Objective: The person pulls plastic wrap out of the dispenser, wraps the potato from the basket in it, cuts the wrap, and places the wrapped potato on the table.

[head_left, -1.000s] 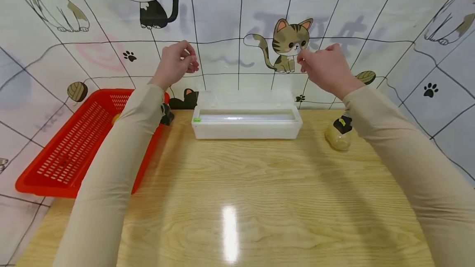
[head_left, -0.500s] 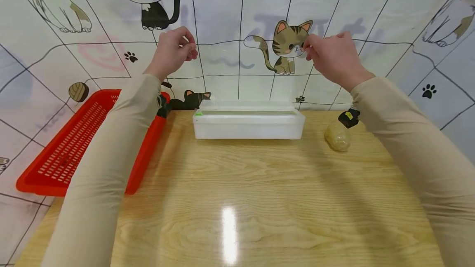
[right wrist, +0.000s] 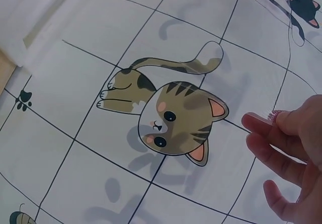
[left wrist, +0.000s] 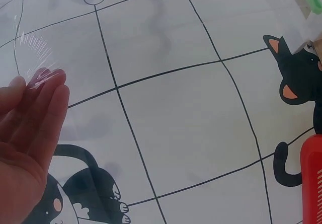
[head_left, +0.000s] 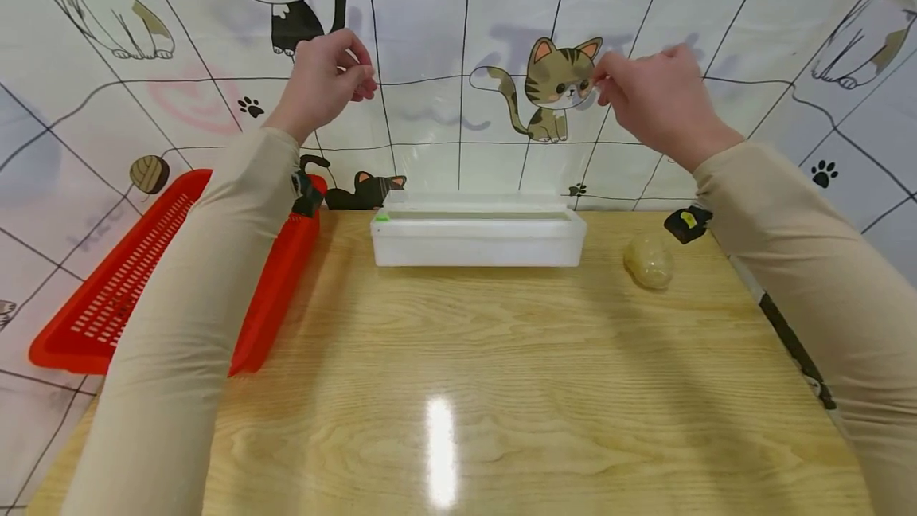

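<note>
Pinching clear film [left wrist: 36,50] between thumb and fingertips, a person's left hand [head_left: 325,80] and right hand [head_left: 662,102] hang higher than the white box [head_left: 478,247], beyond its two ends. The box sits on the desk [head_left: 516,373], a red basket [head_left: 275,293] to its left, a glossy pale-yellow lump [head_left: 648,261] to its right.

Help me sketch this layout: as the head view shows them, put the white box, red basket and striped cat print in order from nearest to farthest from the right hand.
As pictured, from the right hand:
1. Striped cat print: just to its left.
2. White box: lower left, toward the back of the table.
3. Red basket: far left, partly hidden by the left sleeve.
</note>
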Available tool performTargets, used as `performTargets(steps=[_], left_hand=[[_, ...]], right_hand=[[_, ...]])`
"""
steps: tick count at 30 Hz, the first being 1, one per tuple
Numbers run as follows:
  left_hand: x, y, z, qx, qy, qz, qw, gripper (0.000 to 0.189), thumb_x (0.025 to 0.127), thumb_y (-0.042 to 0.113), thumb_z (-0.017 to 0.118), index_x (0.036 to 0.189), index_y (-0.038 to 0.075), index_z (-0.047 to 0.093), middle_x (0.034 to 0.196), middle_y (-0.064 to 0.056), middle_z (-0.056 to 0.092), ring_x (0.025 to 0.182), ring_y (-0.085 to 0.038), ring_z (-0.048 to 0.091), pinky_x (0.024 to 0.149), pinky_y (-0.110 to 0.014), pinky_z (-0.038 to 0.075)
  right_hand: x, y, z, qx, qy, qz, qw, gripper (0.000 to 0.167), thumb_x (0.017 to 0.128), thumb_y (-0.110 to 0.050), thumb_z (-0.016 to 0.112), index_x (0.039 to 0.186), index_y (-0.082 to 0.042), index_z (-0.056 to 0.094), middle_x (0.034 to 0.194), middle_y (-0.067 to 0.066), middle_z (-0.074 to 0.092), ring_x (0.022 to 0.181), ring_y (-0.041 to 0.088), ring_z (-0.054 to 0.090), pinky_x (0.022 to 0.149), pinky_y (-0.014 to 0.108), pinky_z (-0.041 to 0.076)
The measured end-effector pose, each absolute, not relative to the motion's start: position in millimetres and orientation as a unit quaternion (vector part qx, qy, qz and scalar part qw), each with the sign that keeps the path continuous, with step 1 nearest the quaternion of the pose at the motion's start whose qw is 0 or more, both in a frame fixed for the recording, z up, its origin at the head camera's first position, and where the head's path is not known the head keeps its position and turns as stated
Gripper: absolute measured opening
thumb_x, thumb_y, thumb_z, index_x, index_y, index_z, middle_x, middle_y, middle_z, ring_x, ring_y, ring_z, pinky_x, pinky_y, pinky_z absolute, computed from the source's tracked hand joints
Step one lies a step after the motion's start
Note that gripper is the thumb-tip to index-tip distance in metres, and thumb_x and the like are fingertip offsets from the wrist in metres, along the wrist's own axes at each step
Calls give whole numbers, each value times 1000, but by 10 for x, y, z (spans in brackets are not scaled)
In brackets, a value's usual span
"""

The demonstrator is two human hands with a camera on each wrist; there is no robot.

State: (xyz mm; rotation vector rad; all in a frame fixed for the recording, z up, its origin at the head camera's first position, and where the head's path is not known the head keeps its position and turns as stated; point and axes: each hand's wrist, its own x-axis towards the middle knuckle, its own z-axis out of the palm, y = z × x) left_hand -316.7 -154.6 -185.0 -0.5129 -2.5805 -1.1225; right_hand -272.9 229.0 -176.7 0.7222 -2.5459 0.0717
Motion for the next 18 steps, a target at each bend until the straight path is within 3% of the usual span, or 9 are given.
performTargets(steps=[10, 18], left_hand=[[-3084, -1603, -1775, -177, -892, -391, 144, 5, 96, 9, 58, 95, 13, 56, 98, -18, 68, 79, -13, 66, 77, -24, 53], [-3010, -1586, -1696, -186, -895, -378, 147, 16, 97, 12, 59, 108, 2, 57, 100, -17, 69, 81, -13, 66, 78, -23, 53]], right_hand=[[-2603, 2264, -1652, 275, -931, 28, 240, 19, 101, -8, 44, 110, -3, 59, 85, 12, 71, 61, 33, 54, 84, 57, 34], [-2568, 2303, -1586, 271, -933, 18, 235, 16, 101, -7, 45, 110, -1, 58, 88, 14, 72, 57, 33, 54, 84, 59, 35]])
